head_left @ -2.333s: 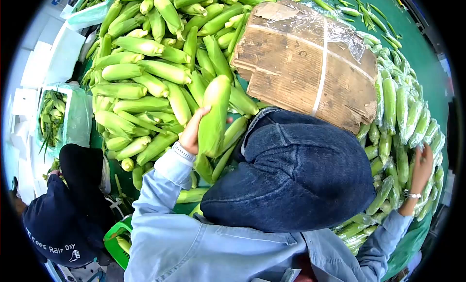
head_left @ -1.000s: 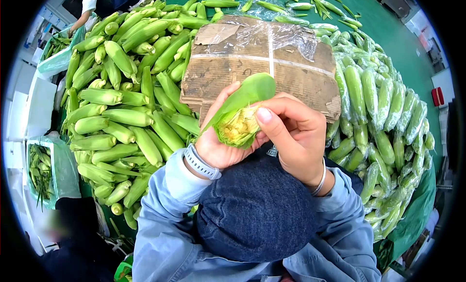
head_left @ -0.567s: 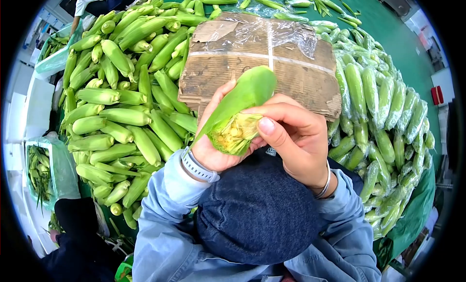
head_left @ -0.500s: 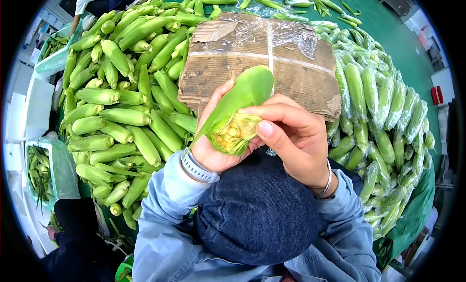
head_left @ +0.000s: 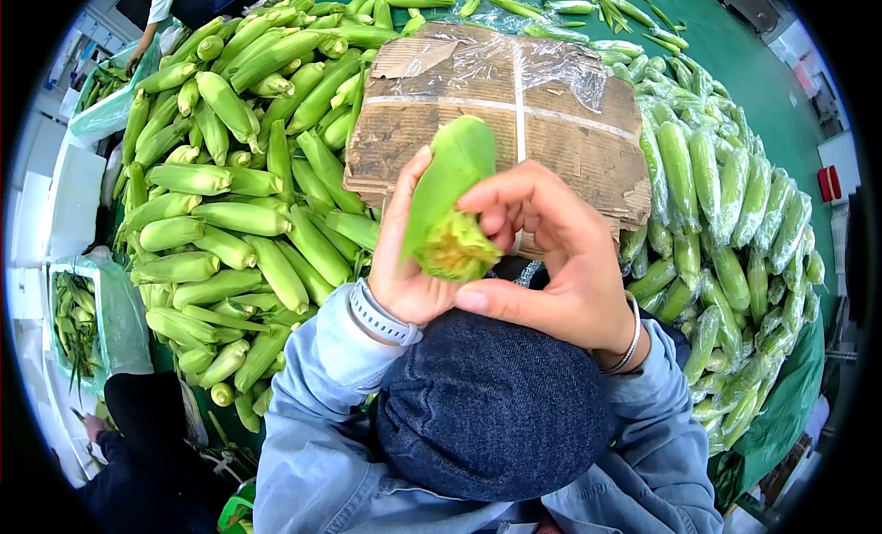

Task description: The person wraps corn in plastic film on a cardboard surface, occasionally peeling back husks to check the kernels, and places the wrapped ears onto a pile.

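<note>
An ear of corn in its green husk is in my left hand, tilted, with its ragged yellowish end turned down toward me. The palm and fingers of that hand lie along its left side and underneath. My right hand curves round the ragged end: the index fingertip rests on the husk and the thumb reaches below the end. Its other fingers are bent and partly hidden behind. Beneath both hands is a dark denim cap.
Unwrapped ears of corn are heaped on the left, film-wrapped ears on the right. Between them lies a strapped cardboard stack. A lined crate stands at left. Other people show at upper left and lower left.
The ear has turned more upright and shifted slightly left. My right hand has gone from pinching the husk at the ragged end to a wider span, thumb lower.
</note>
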{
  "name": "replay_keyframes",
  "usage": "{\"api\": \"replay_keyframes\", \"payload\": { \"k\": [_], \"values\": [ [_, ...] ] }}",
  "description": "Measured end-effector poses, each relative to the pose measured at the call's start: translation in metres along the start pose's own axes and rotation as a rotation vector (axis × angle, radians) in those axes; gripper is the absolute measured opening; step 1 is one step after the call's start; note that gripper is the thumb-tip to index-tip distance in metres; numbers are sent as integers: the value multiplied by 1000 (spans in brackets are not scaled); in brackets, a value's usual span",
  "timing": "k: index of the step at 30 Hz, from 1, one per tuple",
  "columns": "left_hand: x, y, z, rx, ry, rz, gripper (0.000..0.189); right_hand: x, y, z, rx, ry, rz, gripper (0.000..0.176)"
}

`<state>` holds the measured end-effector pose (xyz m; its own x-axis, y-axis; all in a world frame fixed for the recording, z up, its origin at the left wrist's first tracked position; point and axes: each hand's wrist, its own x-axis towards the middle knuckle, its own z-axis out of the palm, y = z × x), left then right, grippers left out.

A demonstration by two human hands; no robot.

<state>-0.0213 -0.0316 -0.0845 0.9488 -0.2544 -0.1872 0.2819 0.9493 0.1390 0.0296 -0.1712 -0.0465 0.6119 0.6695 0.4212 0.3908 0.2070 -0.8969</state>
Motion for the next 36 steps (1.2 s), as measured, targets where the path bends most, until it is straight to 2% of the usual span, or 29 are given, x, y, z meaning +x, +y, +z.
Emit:
{"api": "replay_keyframes", "payload": {
  "k": [2, 3, 5, 6, 7, 9, 12, 13, 17, 19, 22, 24, 25, 26, 27, 29, 31, 32, 33, 34, 35, 36],
  "values": [
    [-3, -2, 10, 117, 83, 92, 52, 5, -4, 0, -214, 43, 26, 30],
    [-3, -2, 10, 117, 85, 86, 52, 4, -4, 0, -215, 47, 30, 30],
    [-3, -2, 7, -59, 80, 67, 53, 4, -2, -1, -65, -74, 201, 37],
    [-2, -1, 4, -74, 9, 57, 51, 3, -2, -2, -13, -97, 212, 32],
    [-3, 0, 2, -79, 9, 60, 51, 2, 2, 0, -14, -102, 215, 32],
    [-4, 1, 1, -40, -5, 33, 45, 0, 14, 6, 114, 30, 93, 24],
    [-4, 1, -4, -137, 17, 26, 42, -1, 13, 10, 266, 56, 146, 23],
    [-4, 1, -5, -166, 58, 27, 41, -1, 13, 9, 266, 56, 148, 23],
    [-2, 1, -10, -240, 18, -23, 42, 1, 11, 10, 274, 43, 162, 25],
    [0, 0, -8, -245, 113, 36, 43, 1, 13, 10, 290, 53, 153, 26],
    [-2, 1, -8, -137, 142, 29, 45, 0, 14, 5, 280, 19, 109, 27],
    [-4, 5, -6, -92, 108, 33, 45, 3, 11, -8, 416, -80, 165, 28],
    [-4, 9, -4, -47, 72, 30, 45, 2, 16, -18, 603, -57, 242, 29],
    [-2, 14, -3, -22, 159, 67, 43, 2, 17, -29, 582, 3, 300, 30],
    [-3, 23, -3, -57, 151, 61, 38, 4, 26, -46, 464, 75, 398, 28],
    [-2, 39, 13, 199, 253, 209, 36, 6, 67, -83, -68, 150, 464, 31],
    [17, 64, 13, 609, 323, 537, 42, 8, 109, -125, -649, 178, 507, 37],
    [32, 69, 23, 874, 287, 720, 47, 9, 123, -143, -934, 186, 523, 41],
    [47, 75, 35, 1127, 242, 917, 53, 14, 131, -153, -949, 228, 521, 41],
    [67, 87, 34, 1338, 266, 1014, 58, 24, 138, -158, -1137, 273, 657, 42],
    [92, 103, 26, 1635, 90, 1160, 68, 33, 145, -161, -1321, 312, 797, 44],
    [111, 107, 30, 2050, 80, 1287, 71, 40, 153, -164, -1333, 338, 794, 44]
  ]
}}
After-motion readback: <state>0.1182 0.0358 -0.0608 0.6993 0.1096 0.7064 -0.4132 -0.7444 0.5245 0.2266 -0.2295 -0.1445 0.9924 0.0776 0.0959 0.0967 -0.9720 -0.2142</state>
